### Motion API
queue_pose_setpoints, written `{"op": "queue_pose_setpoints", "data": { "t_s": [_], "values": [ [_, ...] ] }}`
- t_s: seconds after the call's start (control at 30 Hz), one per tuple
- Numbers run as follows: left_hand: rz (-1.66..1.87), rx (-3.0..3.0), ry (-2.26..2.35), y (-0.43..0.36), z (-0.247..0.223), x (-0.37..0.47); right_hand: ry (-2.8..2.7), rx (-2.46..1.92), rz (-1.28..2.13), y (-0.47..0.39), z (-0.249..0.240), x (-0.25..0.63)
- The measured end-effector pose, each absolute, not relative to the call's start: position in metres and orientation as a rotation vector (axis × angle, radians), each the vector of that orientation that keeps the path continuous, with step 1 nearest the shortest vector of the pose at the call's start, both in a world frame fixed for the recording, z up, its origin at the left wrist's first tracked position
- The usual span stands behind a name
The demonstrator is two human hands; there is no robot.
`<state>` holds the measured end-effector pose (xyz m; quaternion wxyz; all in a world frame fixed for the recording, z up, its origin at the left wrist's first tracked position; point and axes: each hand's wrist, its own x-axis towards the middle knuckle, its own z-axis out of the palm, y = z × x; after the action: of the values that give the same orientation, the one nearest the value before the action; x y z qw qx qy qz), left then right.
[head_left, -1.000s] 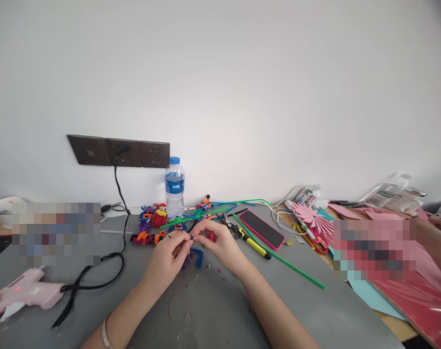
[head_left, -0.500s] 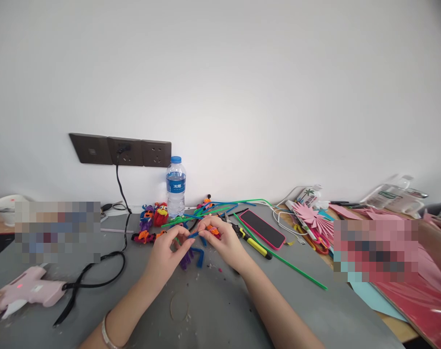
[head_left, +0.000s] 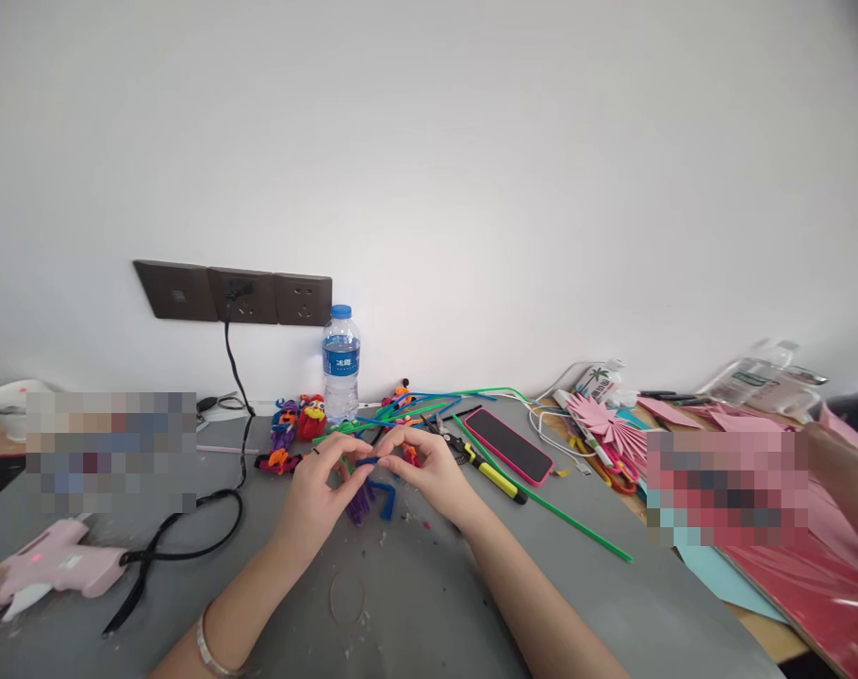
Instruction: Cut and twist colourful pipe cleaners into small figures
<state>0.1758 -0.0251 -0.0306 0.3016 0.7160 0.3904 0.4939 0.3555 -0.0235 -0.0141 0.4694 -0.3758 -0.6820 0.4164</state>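
Note:
Between my fingertips is a short piece of blue pipe cleaner [head_left: 368,461]. My left hand [head_left: 324,474] pinches its left end, and my right hand [head_left: 416,464] pinches the other end close by. Just beyond and below them lie purple pipe cleaner pieces [head_left: 358,506] and a bent blue pipe cleaner [head_left: 387,502] on the grey table [head_left: 415,585]. Small pipe-cleaner figures stand behind my left hand, one purple and orange [head_left: 286,422], one red [head_left: 312,419]. Part of an orange figure shows behind my right hand.
A water bottle [head_left: 341,368] stands by the wall. Right of my hands lie yellow-handled pliers [head_left: 496,476], a phone [head_left: 510,445] and a long green pipe cleaner [head_left: 577,528]. A pink glue gun [head_left: 61,561] with a black cord is at left. Another person's hand [head_left: 843,481] is over pink paper at right.
Both hands have shifted slightly left, and the blue piece between my fingertips has turned a little. The other person's hand at right has moved a bit left.

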Motion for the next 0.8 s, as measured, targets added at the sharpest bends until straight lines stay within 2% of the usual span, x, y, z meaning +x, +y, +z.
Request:
{"op": "queue_pose_setpoints", "data": {
  "t_s": [0.17, 0.33, 0.8],
  "values": [
    [1.250, 1.933, 1.020, -0.020, -0.037, 0.174, -1.735, -0.990, 0.973, -0.022, -0.014, 0.361],
    [1.149, 1.964, 1.089, -0.015, -0.042, 0.172, -2.100, -1.210, 0.640, -0.018, -0.018, 0.376],
    [1.078, 1.672, 1.079, -0.008, -0.047, 0.168, -2.404, -1.312, 0.789, -0.025, -0.019, 0.378]
  ]
}}
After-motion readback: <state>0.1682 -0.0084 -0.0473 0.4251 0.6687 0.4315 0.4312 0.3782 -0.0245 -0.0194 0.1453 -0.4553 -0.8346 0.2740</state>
